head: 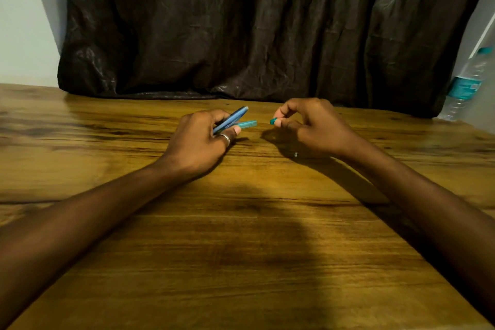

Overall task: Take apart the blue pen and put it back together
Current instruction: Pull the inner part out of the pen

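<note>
Nearest to me, both bare forearms reach forward over the brown wooden table (241,249), its grain running side to side and a dark shadow lying across the middle between the arms.

At the far end of them I see the blue pen in pieces. My left hand (199,142) is closed around two of them: a darker blue plastic pen cap (233,118), slanting up and to the right above the fingers, and a translucent teal plastic pen barrel (247,124) that sticks out to the right from between thumb and fingertips. A silver metal ring (225,139) sits on one finger of that hand. The hand's heel rests on the wood.

My right hand (310,128) is just beside it, apart by a small gap. Its thumb and forefinger pinch a small teal plastic end piece (272,121), which points toward the open end of the barrel without touching it. The other fingers curl under.

Behind the hands a dark brown crinkled curtain (254,29) hangs down to the table's far edge. At the far right a clear plastic water bottle (464,86) with a teal label and cap stands upright against the pale wall.
</note>
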### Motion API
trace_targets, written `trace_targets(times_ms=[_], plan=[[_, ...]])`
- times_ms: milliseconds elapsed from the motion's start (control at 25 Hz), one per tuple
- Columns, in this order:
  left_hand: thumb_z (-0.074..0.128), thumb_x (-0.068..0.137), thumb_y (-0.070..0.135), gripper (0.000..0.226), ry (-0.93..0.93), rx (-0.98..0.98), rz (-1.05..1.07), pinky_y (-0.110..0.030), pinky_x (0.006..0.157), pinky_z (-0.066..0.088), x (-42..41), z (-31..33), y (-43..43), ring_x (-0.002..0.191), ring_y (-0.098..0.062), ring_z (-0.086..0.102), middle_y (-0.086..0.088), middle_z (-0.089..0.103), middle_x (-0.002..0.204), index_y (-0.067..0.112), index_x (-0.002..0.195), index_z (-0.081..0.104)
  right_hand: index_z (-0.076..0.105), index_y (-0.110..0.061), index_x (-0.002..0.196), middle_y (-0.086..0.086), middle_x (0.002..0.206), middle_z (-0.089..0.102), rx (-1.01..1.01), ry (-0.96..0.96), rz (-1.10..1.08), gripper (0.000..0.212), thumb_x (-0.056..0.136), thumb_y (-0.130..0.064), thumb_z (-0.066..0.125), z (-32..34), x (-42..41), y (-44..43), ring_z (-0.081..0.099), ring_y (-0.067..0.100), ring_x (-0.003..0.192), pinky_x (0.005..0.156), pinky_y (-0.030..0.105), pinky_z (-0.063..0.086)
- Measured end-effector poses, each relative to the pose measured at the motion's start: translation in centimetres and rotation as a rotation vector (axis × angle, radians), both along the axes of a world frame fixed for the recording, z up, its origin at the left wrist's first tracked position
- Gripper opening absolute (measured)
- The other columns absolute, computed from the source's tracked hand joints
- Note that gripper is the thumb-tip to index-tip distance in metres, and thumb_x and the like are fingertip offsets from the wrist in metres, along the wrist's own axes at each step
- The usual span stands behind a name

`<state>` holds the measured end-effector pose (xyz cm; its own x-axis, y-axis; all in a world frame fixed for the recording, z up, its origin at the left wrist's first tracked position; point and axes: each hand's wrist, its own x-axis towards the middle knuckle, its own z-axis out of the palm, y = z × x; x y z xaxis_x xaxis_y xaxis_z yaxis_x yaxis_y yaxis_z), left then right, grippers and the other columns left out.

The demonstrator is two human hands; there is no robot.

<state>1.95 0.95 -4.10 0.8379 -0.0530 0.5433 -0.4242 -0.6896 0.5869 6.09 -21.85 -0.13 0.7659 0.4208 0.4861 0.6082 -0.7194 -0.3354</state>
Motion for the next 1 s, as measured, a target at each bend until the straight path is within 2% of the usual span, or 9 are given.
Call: trace_targets(times_ms=[40, 80, 120, 160, 240, 360, 600, 840, 1000], plan=[[0.065, 0.098, 0.032, 0.029, -0.006, 0.002, 0.006, -0.029, 0.069, 0.049, 0.0, 0.0, -0.1, 0.085, -0.01, 0.066, 0.005, 0.072, 0.096, 0.019, 0.124, 0.071, 0.071, -0.023, 0.098, -0.013, 0.088, 0.067, -0.066, -0.031, -0.012, 0.007, 0.092, -0.022, 0.066, 0.1, 0.2, -0.2, 0.056, -0.013, 0.075, 0.068, 0.011, 0.04], [0.065, 0.098, 0.031, 0.029, -0.011, 0.002, 0.012, -0.029, 0.069, 0.048, 0.0, 0.0, -0.1, 0.084, -0.009, 0.066, 0.005, 0.072, 0.095, 0.019, 0.123, 0.071, 0.07, -0.025, 0.099, -0.008, 0.097, 0.069, -0.157, -0.076, -0.022, 0.008, 0.092, -0.024, 0.065, 0.0, 0.2, -0.2, 0.058, -0.005, 0.089, 0.08, 0.024, 0.045], [0.065, 0.098, 0.031, 0.028, -0.016, -0.004, 0.014, -0.029, 0.069, 0.048, 0.0, 0.1, -0.2, 0.083, -0.009, 0.066, 0.005, 0.072, 0.095, 0.019, 0.123, 0.071, 0.069, -0.026, 0.1, -0.006, 0.103, 0.069, -0.266, -0.124, -0.032, 0.009, 0.092, -0.026, 0.063, -0.1, 0.1, -0.1, 0.057, 0.007, 0.102, 0.086, 0.034, 0.043], [0.065, 0.098, 0.031, 0.028, -0.016, -0.015, 0.012, -0.03, 0.069, 0.051, 0.0, 0.1, -0.2, 0.082, -0.009, 0.066, 0.005, 0.072, 0.095, 0.019, 0.122, 0.071, 0.068, -0.027, 0.101, -0.005, 0.106, 0.068, -0.38, -0.175, -0.032, 0.011, 0.092, -0.027, 0.061, -0.2, -0.1, 0.3, 0.054, 0.016, 0.108, 0.085, 0.036, 0.037], [0.064, 0.098, 0.031, 0.026, -0.016, -0.034, 0.006, -0.037, 0.072, 0.058, 0.0, 0.1, -0.2, 0.082, -0.011, 0.068, 0.004, 0.073, 0.094, 0.02, 0.121, 0.071, 0.066, -0.026, 0.099, -0.005, 0.104, 0.065, -0.571, -0.301, 0.001, 0.015, 0.091, -0.034, 0.056, -0.7, -0.8, 1.1, 0.051, 0.019, 0.106, 0.077, 0.035, 0.026], [0.064, 0.098, 0.033, 0.024, -0.028, -0.034, 0.018, -0.046, 0.076, 0.06, 0.1, 0.0, 0.0, 0.083, -0.014, 0.069, 0.003, 0.073, 0.092, 0.021, 0.118, 0.072, 0.064, -0.026, 0.093, -0.002, 0.097, 0.063, -0.722, -0.432, 0.033, 0.02, 0.093, -0.041, 0.049, -1.2, -1.5, 2.1, 0.052, 0.02, 0.101, 0.076, 0.037, 0.028], [0.064, 0.098, 0.031, 0.024, -0.025, -0.057, -0.009, -0.049, 0.073, 0.061, 0.0, -0.1, 0.0, 0.078, -0.017, 0.068, 0.003, 0.071, 0.088, 0.019, 0.117, 0.071, 0.063, -0.023, 0.1, 0.001, 0.102, 0.063, -0.762, -0.393, 0.049, 0.023, 0.095, -0.041, 0.049, -1.1, -1.6, 2.7, 0.052, 0.021, 0.102, 0.087, 0.045, 0.041], [0.065, 0.098, 0.031, 0.025, -0.023, -0.055, -0.007, -0.05, 0.074, 0.061, 0.0, 0.0, 0.0, 0.081, -0.017, 0.069, 0.002, 0.072, 0.091, 0.019, 0.119, 0.071, 0.061, -0.025, 0.101, -0.001, 0.105, 0.061, -0.726, -0.318, 0.058, 0.024, 0.094, -0.04, 0.043, -1.0, -1.8, 2.3, 0.05, 0.02, 0.105, 0.089, 0.045, 0.04], [0.065, 0.098, 0.031, 0.025, -0.045, -0.033, -0.003, -0.043, 0.073, 0.059, 0.1, 0.0, 0.0, 0.081, -0.014, 0.068, 0.003, 0.072, 0.093, 0.018, 0.118, 0.072, 0.061, -0.025, 0.101, -0.002, 0.106, 0.062, -0.698, -0.318, 0.065, 0.024, 0.093, -0.04, 0.044, -1.0, -1.8, 2.2, 0.051, 0.021, 0.107, 0.085, 0.041, 0.038]])
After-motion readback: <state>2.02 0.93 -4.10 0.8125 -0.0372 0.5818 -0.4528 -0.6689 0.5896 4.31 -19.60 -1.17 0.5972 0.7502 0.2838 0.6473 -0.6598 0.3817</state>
